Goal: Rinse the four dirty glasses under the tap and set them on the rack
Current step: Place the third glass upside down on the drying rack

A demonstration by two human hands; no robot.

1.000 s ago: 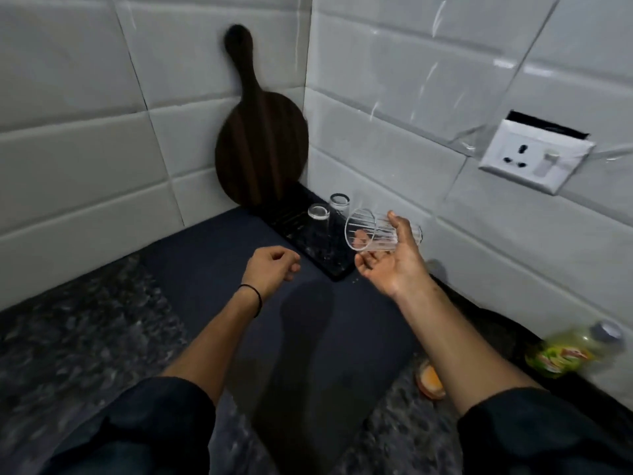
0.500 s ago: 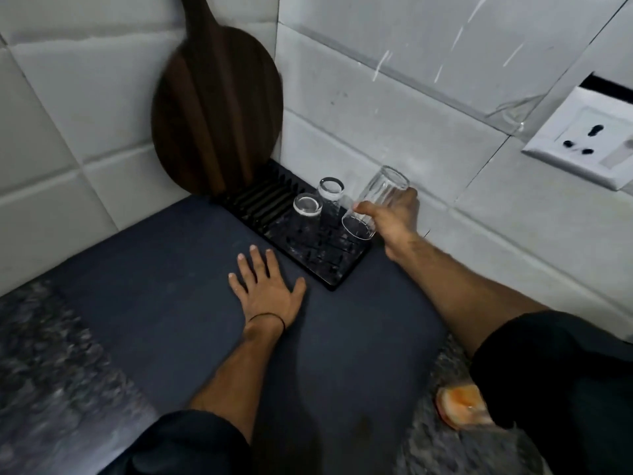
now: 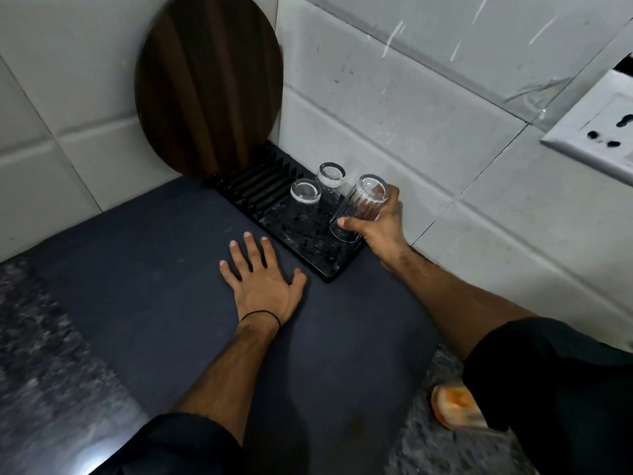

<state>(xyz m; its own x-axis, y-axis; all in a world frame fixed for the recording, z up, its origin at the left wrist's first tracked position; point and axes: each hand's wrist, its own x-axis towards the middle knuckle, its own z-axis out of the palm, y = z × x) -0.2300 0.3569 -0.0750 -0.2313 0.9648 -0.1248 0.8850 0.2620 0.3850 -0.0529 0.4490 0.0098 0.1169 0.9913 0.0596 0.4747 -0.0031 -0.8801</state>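
A black drying rack (image 3: 329,269) lies on the dark mat against the tiled wall. Two clear glasses stand upside down on it, one nearer (image 3: 305,195) and one behind (image 3: 330,176). My right hand (image 3: 380,228) grips a third clear glass (image 3: 363,204), mouth down and tilted, over the rack's right end beside the other two. My left hand (image 3: 263,279) rests flat on the mat with fingers spread, just left of the rack's front corner.
A round dark wooden board (image 3: 209,84) leans in the wall corner behind the rack. A white wall socket (image 3: 596,132) is at the right. An orange-stained object (image 3: 455,406) lies on the speckled counter at the lower right.
My right hand turned the glass mouth down and lowered it onto the rack beside the other two. My left hand opened and settled flat on the mat. The camera moved closer.
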